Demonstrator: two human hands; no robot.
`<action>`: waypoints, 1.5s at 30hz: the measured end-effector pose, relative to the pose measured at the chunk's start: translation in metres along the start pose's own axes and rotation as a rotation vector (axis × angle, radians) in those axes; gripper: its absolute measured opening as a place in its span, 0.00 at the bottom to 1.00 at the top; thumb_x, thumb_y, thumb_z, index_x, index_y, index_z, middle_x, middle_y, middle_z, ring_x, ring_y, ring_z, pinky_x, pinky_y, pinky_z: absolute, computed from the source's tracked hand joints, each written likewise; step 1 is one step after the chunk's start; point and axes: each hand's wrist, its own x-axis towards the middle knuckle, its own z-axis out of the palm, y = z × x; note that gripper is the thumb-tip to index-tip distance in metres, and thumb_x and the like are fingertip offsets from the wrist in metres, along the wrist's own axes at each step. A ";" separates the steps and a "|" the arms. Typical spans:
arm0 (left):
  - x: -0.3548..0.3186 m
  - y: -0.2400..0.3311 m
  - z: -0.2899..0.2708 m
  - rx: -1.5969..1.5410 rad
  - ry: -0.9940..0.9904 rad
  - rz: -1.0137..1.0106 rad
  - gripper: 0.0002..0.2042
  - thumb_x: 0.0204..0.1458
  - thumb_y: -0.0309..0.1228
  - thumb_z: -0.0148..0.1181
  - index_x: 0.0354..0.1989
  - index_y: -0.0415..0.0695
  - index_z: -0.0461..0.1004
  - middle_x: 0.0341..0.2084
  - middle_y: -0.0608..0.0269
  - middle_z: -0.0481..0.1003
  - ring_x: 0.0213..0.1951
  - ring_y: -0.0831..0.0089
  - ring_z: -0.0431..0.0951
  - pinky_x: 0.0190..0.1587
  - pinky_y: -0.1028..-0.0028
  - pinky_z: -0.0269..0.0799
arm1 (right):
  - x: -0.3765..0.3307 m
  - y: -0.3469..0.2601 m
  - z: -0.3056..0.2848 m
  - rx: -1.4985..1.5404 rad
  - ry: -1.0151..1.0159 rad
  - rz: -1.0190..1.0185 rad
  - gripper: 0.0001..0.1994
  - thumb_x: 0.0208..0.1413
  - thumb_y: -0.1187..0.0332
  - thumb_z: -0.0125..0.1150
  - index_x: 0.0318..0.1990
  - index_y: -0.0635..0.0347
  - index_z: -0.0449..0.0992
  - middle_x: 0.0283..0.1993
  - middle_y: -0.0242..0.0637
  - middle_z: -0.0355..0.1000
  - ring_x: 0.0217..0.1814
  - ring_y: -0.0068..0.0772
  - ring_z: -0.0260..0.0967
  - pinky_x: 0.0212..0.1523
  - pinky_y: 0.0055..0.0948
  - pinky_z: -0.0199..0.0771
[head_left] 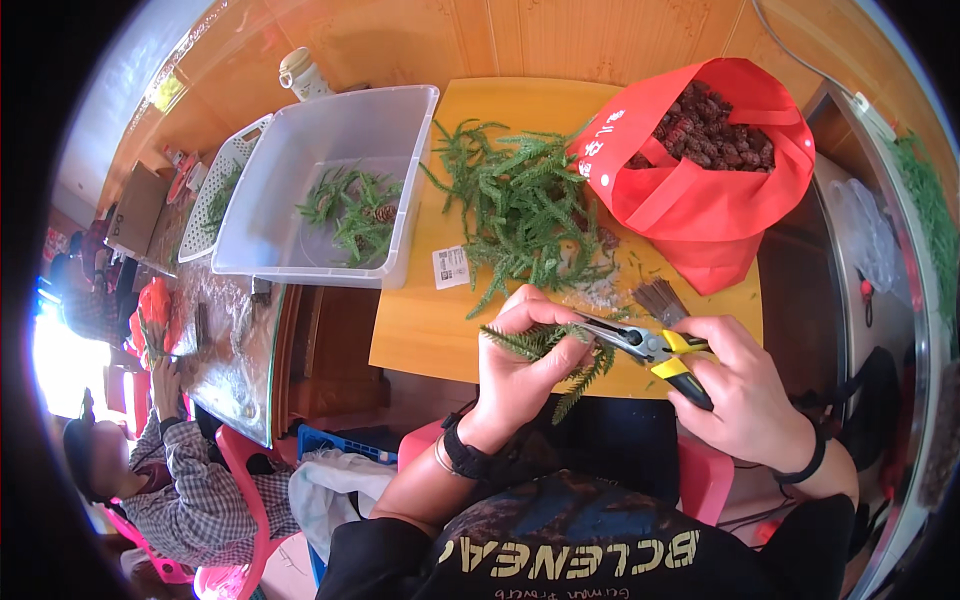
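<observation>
My left hand [510, 375] pinches an artificial pine sprig [572, 393] between thumb and fingers; its green tips hang below the thumb. My right hand [745, 390] grips pliers [650, 347] with yellow and black handles. Their metal jaws reach to the sprig beside my left thumb; whether they bite on it I cannot tell. Just beyond my hands, a heap of green pine sprigs [520, 205] lies on the yellow table [425, 335]. Close to the pliers rests a bundle of thin brown sticks or wires [660, 300]. A red bag [690, 230] full of brown pine cones [710, 130] stands at the right.
Left of the heap, a clear plastic bin [290, 268] contains several sprigs, at least one with a cone. Beside it are a white basket [197, 215] and a bottle [302, 75]. A paper label [451, 267] lies nearby. At far left, another person [190, 490] sits at a second table [235, 345].
</observation>
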 end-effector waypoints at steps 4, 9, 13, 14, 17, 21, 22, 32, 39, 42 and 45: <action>0.005 -0.010 -0.011 -0.307 -0.103 -0.108 0.08 0.51 0.21 0.56 0.38 0.39 0.66 0.31 0.62 0.71 0.31 0.71 0.76 0.35 0.74 0.75 | -0.003 0.018 -0.013 0.615 -0.152 0.307 0.15 0.42 0.73 0.56 0.40 0.68 0.76 0.46 0.43 0.64 0.48 0.41 0.65 0.50 0.31 0.63; 0.012 0.004 -0.028 -0.398 -0.163 -0.206 0.12 0.52 0.23 0.54 0.44 0.43 0.62 0.34 0.58 0.72 0.35 0.70 0.76 0.38 0.72 0.75 | -0.012 0.062 -0.009 0.416 -0.144 0.410 0.12 0.42 0.72 0.55 0.36 0.64 0.78 0.41 0.43 0.68 0.45 0.42 0.67 0.48 0.31 0.65; 0.022 0.020 -0.039 -0.437 -0.208 -0.326 0.13 0.53 0.21 0.52 0.46 0.43 0.61 0.37 0.54 0.72 0.39 0.66 0.76 0.44 0.66 0.74 | -0.035 0.111 0.019 -0.016 -0.072 0.453 0.09 0.40 0.71 0.58 0.31 0.65 0.76 0.42 0.46 0.68 0.45 0.47 0.67 0.46 0.33 0.67; 0.023 0.022 -0.040 -0.447 -0.206 -0.310 0.13 0.53 0.20 0.51 0.45 0.44 0.61 0.37 0.54 0.72 0.41 0.64 0.76 0.46 0.64 0.73 | -0.039 0.121 0.025 -0.077 -0.082 0.460 0.09 0.39 0.70 0.59 0.30 0.65 0.75 0.43 0.47 0.68 0.45 0.48 0.66 0.46 0.34 0.67; 0.026 0.027 -0.035 -0.453 -0.175 -0.285 0.12 0.53 0.19 0.50 0.45 0.44 0.61 0.39 0.55 0.71 0.43 0.62 0.75 0.49 0.62 0.72 | -0.051 0.147 0.044 -0.089 -0.118 0.436 0.10 0.38 0.70 0.62 0.29 0.66 0.73 0.44 0.46 0.68 0.47 0.47 0.66 0.47 0.35 0.68; 0.030 0.029 -0.033 -0.435 -0.147 -0.265 0.11 0.53 0.17 0.49 0.42 0.43 0.62 0.38 0.58 0.72 0.45 0.59 0.74 0.49 0.62 0.71 | -0.058 0.159 0.059 -0.028 -0.073 0.444 0.14 0.35 0.71 0.65 0.32 0.65 0.72 0.47 0.45 0.67 0.49 0.46 0.66 0.50 0.34 0.66; 0.030 0.028 -0.033 -0.435 -0.147 -0.260 0.11 0.53 0.17 0.49 0.42 0.43 0.62 0.38 0.58 0.72 0.45 0.59 0.74 0.49 0.62 0.71 | -0.058 0.162 0.061 -0.028 -0.068 0.441 0.15 0.35 0.72 0.65 0.34 0.65 0.71 0.48 0.44 0.67 0.50 0.46 0.66 0.51 0.34 0.66; 0.042 0.079 -0.055 0.077 0.071 0.037 0.09 0.47 0.18 0.57 0.36 0.42 0.67 0.31 0.63 0.73 0.35 0.76 0.75 0.39 0.76 0.71 | -0.021 0.100 0.015 0.066 0.040 0.249 0.12 0.40 0.74 0.64 0.35 0.64 0.73 0.40 0.44 0.70 0.42 0.47 0.69 0.43 0.34 0.70; 0.060 0.132 -0.115 1.120 0.687 0.518 0.32 0.46 0.22 0.60 0.60 0.37 0.54 0.54 0.52 0.62 0.52 0.68 0.66 0.52 0.70 0.63 | -0.005 0.077 0.003 0.125 -0.027 0.159 0.11 0.40 0.74 0.63 0.35 0.64 0.73 0.35 0.43 0.71 0.38 0.46 0.70 0.40 0.33 0.70; 0.059 0.104 -0.101 0.989 0.529 0.658 0.29 0.47 0.22 0.60 0.58 0.36 0.56 0.53 0.53 0.63 0.52 0.68 0.66 0.53 0.70 0.62 | 0.006 0.079 0.011 0.139 -0.018 0.148 0.10 0.40 0.75 0.62 0.34 0.64 0.73 0.35 0.44 0.71 0.38 0.46 0.70 0.40 0.33 0.70; 0.055 0.076 -0.068 0.620 -0.106 -0.016 0.18 0.49 0.23 0.58 0.50 0.37 0.67 0.41 0.60 0.73 0.42 0.74 0.73 0.46 0.73 0.68 | 0.021 0.085 0.019 0.135 -0.028 0.163 0.07 0.42 0.76 0.60 0.32 0.64 0.74 0.33 0.44 0.72 0.36 0.46 0.70 0.38 0.34 0.70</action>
